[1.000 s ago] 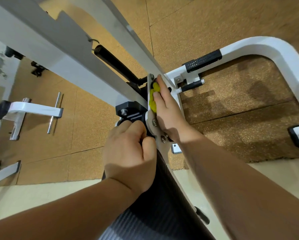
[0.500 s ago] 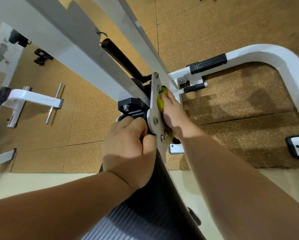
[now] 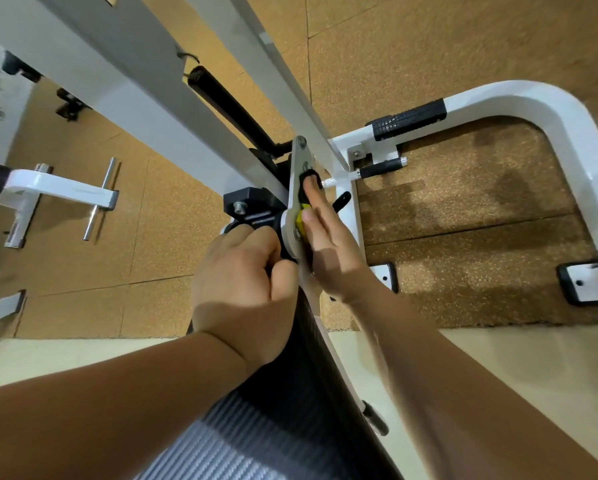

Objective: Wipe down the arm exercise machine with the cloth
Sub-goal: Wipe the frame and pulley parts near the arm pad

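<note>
head view: right hand [image 3: 329,251] lies with fingers straight, pressing the yellow cloth [image 3: 300,220] flat against the right face of the grey pivot plate [image 3: 299,157] of the arm machine [image 3: 550,109], likely to spread pressure along the plate. left hand [image 3: 242,282] has fingers curled round the far end of the black pad [image 3: 290,393], seemingly to brace it. no container in view
</note>
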